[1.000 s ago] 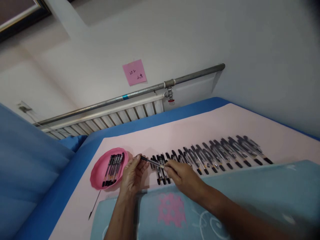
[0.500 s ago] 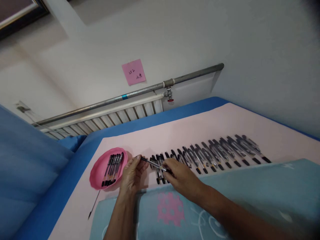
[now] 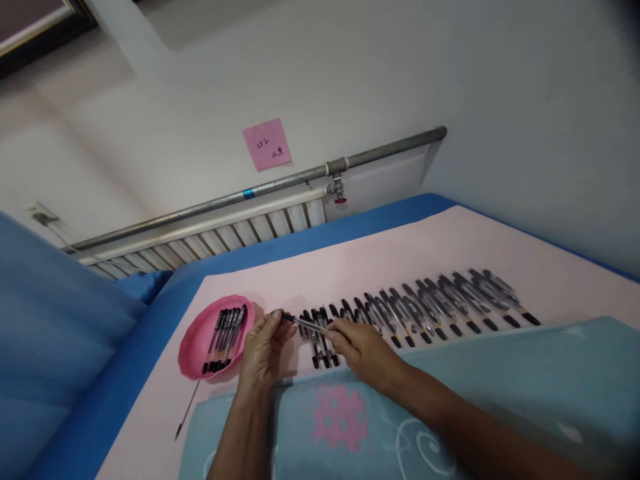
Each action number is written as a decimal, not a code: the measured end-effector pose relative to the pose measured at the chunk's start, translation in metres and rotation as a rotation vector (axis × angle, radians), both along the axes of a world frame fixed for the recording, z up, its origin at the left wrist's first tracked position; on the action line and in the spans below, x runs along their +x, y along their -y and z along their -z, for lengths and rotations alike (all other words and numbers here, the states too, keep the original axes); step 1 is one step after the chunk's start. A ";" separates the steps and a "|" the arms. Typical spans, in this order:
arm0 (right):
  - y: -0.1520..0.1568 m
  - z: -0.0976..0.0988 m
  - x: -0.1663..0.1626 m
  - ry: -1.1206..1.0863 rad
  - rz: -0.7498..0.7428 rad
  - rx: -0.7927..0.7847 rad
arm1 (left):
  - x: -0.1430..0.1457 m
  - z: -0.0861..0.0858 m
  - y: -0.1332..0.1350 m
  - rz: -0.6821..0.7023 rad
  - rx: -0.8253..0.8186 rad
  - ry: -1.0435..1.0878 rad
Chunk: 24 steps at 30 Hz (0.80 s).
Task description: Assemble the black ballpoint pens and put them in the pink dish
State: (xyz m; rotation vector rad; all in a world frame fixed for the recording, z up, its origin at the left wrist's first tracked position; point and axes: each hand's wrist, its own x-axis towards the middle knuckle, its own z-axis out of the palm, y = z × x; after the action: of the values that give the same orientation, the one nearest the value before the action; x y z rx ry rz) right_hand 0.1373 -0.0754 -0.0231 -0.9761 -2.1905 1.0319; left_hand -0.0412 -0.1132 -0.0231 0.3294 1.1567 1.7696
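A pen [image 3: 307, 325] with a clear barrel and a black end slants between my two hands. My left hand [image 3: 264, 343] pinches its black end beside the pink dish. The opposite end sits in the closed fingers of my right hand [image 3: 365, 350], which partly hide it. Just beyond and under my right hand runs a row of pen parts [image 3: 400, 313], clear barrels and black caps, spreading to the right. Several assembled black pens [image 3: 225, 340] lie side by side in the pink scalloped dish [image 3: 189, 347] at the left.
A thin pen refill [image 3: 187, 410] lies on the pink sheet [image 3: 145, 427] below the dish. A light blue cushion or cloth [image 3: 300, 427] lies under my forearms. Behind the blue-edged surface stand a radiator [image 3: 240, 230] and a metal pipe [image 3: 295, 179]. A blue curtain [image 3: 50, 347] hangs at the left.
My right hand's fingers have shifted along the pen, and the black end that showed at them earlier is out of sight. My left hand stays in place.
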 end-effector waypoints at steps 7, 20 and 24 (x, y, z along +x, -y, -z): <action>0.000 0.000 0.000 0.000 -0.004 0.038 | 0.000 0.003 -0.001 0.018 -0.014 0.000; -0.001 0.001 -0.001 -0.007 -0.007 0.048 | 0.002 0.008 -0.002 0.027 -0.041 -0.065; 0.000 0.001 -0.001 0.030 -0.024 0.126 | 0.007 0.010 -0.004 0.073 -0.055 -0.143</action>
State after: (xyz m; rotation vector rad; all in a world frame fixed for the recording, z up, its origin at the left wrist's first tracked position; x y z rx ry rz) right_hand 0.1359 -0.0750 -0.0237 -0.9159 -2.2667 0.8831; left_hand -0.0340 -0.1093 -0.0332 0.4659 1.2761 1.6695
